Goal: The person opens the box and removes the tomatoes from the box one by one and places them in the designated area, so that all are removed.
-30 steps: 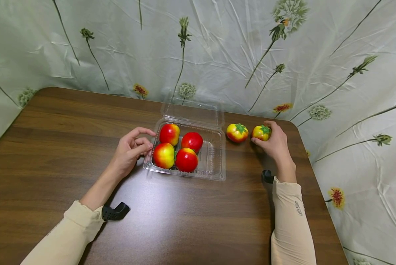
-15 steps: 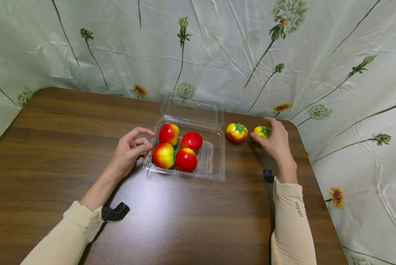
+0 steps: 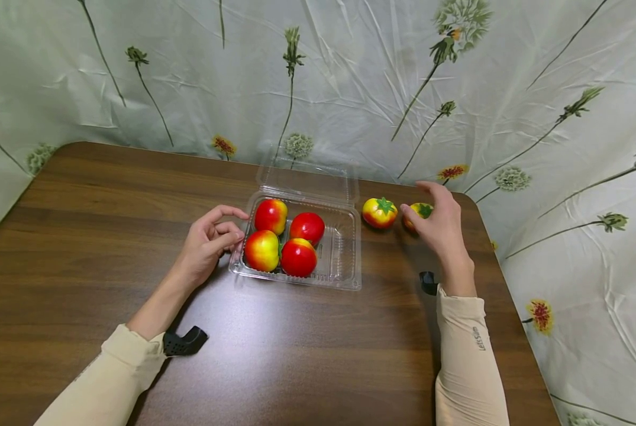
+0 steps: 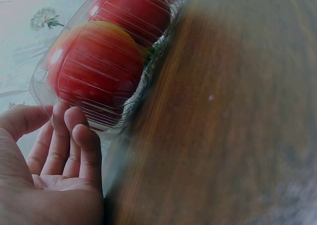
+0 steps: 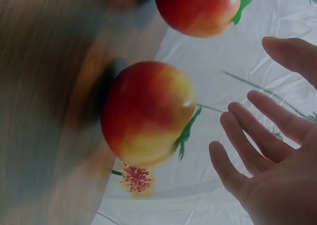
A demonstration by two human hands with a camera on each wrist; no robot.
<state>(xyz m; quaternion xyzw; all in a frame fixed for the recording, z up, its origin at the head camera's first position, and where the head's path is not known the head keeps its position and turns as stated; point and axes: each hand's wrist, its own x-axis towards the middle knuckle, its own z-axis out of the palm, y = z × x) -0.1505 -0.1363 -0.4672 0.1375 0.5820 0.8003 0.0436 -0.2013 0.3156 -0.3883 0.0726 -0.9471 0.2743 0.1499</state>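
A clear plastic clamshell container (image 3: 341, 260) stands on the table with its lid (image 3: 309, 180) raised behind it. Several glossy red-and-yellow tomatoes (image 3: 299, 258) sit in its left and middle parts. The thumb and fingertips of my left hand (image 3: 208, 239) pinch its left rim, also seen in the left wrist view. Right of the container, one tomato with a green star-shaped calyx (image 3: 380, 213) rests on the table. My right hand (image 3: 441, 222) hovers over another such tomato (image 5: 148, 113), fingers spread and apart from it. That hand partly covers this tomato in the head view.
The brown wooden table (image 3: 296, 349) ends at a back edge against a pale flower-printed cloth (image 3: 190, 71). Its right edge runs close to my right forearm. A black wrist mount (image 3: 186, 341) sits on my left wrist.
My right hand has let go of the tomato at the far right, its fingers opening and lifting. That tomato stays on the table. The left hand and container have not moved.
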